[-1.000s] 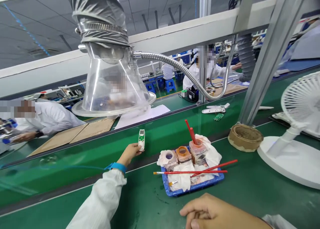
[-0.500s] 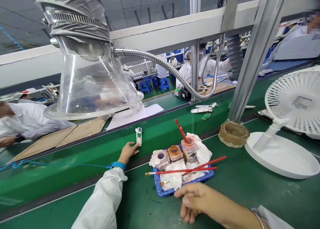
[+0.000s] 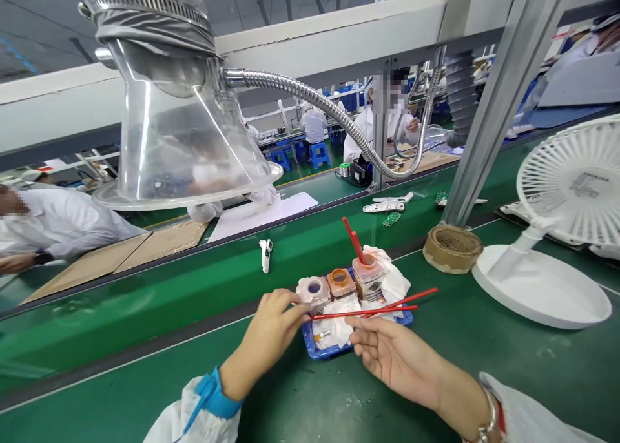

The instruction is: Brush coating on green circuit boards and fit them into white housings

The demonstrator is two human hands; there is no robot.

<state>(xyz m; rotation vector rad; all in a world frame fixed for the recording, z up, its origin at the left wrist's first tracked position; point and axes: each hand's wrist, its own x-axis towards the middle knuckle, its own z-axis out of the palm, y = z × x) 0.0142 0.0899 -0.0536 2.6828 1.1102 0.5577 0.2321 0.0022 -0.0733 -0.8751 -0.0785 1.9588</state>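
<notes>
From my head view, here's my left hand [image 3: 271,330] at the left end of a red-handled brush [image 3: 334,315], thumb and fingers drawn close together there; whether they have closed on it, I cannot tell. My right hand [image 3: 394,359] is loosely open, fingers a little curled, forefinger just below the shaft; I can't tell if it touches. The brush lies across the blue tray [image 3: 339,350], over crumpled tissue [image 3: 339,330], in front of the wrapped pots [image 3: 314,289], and a second red brush [image 3: 421,294] crosses it. To do this well, I judge, I want a light pinch on the handle, clear of any bristles, and a lift straight up, so the second brush doesn't roll and the pots don't get knocked. My right fingers should steady the shaft softly, keeping off the damp-looking tissue. Now the way it points: the long axis runs almost side to side in my view, its right end slightly higher, and the bare red end points right, past the tray's edge. The other end points left, under my fingertips, so its tip is hidden. A white handheld casing [image 3: 265,257] lies beyond my left hand, well apart from the brush.
</notes>
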